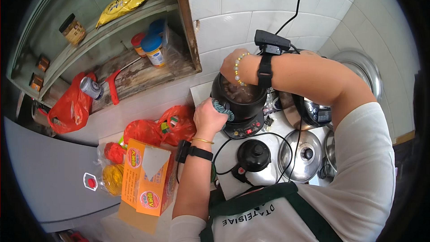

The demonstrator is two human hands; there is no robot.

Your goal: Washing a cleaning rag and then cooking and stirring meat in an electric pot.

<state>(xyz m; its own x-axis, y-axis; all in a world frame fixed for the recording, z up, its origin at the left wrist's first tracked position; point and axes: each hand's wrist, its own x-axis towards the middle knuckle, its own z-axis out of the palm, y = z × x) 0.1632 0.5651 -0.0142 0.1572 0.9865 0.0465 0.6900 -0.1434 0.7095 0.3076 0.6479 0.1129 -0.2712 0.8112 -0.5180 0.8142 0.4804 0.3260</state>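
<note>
A deep black pot (247,107) stands on an electric cooker (244,127) with a lit red display. Brown liquid with lumps (242,93) shows inside it. My left hand (209,116) grips a folded green patterned cloth (222,108) against the pot's near left side, by its handle. Across the pot's mouth reaches my right arm, and my right hand (232,65) is bent down at the far left rim. Its fingers are mostly hidden, so what they hold cannot be made out. Nearer to me lies a black lid (254,155) with a knob.
Right of the pot stand a rice cooker (314,114) and a steel lid (300,156). Black cables (285,141) loop over the counter. On the left are an orange carton (146,174), an oil bottle (113,178) and red plastic bags (158,129). A wooden shelf (117,55) holds jars.
</note>
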